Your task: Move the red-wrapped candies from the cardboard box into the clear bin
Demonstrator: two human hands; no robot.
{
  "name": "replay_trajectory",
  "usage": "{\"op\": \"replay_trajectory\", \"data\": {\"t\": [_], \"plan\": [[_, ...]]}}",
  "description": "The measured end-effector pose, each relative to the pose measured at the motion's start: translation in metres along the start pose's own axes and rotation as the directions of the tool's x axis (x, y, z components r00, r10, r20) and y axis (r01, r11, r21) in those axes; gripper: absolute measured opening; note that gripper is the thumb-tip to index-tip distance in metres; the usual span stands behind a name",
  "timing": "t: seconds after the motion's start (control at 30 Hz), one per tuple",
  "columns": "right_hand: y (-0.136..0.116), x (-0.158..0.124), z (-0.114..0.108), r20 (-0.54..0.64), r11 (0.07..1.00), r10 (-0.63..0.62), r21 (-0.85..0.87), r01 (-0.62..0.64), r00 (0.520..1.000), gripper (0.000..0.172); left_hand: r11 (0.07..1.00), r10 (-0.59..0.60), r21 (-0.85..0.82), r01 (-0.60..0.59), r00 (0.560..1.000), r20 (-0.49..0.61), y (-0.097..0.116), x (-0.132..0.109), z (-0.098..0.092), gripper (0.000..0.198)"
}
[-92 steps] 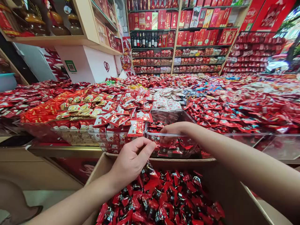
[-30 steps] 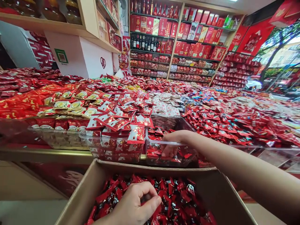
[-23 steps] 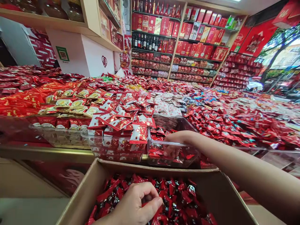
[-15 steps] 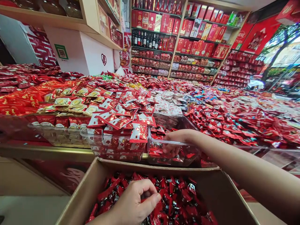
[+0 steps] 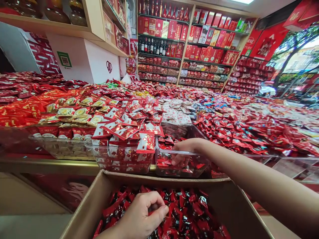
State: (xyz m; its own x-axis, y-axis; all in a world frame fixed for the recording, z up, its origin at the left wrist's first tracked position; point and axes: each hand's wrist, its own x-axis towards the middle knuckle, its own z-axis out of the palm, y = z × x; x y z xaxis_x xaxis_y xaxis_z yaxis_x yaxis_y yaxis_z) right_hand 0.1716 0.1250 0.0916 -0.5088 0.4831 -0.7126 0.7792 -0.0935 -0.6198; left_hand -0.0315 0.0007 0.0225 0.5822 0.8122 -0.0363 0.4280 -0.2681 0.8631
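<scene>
A cardboard box [image 5: 82, 205] in front of me holds many small red-and-black wrapped candies [image 5: 183, 207]. Over these candies rests my left hand [image 5: 146, 212], its fingers curled and its thumb close to the forefinger. Whatever its fingers may hold is hidden. My right hand [image 5: 185, 151] reaches down inside a clear plastic bin [image 5: 199, 131] behind the box. Its fingers are bent downward and slightly apart, touching red packets [image 5: 165, 162] there; they show through the bin's front wall, and nothing held is visible.
Left of that bin, another clear bin [image 5: 119, 161] is heaped with white-and-red packets [image 5: 124, 127]. Durian packets [image 5: 82, 113] lie farther left, and red packets [image 5: 239, 126] spread to the right. Shelves [image 5: 185, 46] with bottles and boxes stand behind the counter.
The whole view has shifted slightly. My right hand has moved a little within the bin, its fingers still pointing down. My left hand stays over the candies in almost the same pose.
</scene>
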Motion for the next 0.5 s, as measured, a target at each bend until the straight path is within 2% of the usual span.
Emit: {"op": "replay_trajectory", "data": {"t": [0.27, 0.5], "plan": [[0.0005, 0.0002, -0.0004, -0.134, 0.999, -0.027, -0.037, 0.022, 0.991, 0.032, 0.999, -0.018, -0.039, 0.018, 1.0, -0.003, -0.0002, 0.0015, -0.0007, 0.02], [-0.0043, -0.0056, 0.0002, -0.067, 0.998, -0.044, 0.05, 0.047, 0.997, 0.035, 1.0, -0.01, -0.002, 0.01, 1.0, -0.019, -0.0038, 0.0023, 0.0001, 0.021]]}}
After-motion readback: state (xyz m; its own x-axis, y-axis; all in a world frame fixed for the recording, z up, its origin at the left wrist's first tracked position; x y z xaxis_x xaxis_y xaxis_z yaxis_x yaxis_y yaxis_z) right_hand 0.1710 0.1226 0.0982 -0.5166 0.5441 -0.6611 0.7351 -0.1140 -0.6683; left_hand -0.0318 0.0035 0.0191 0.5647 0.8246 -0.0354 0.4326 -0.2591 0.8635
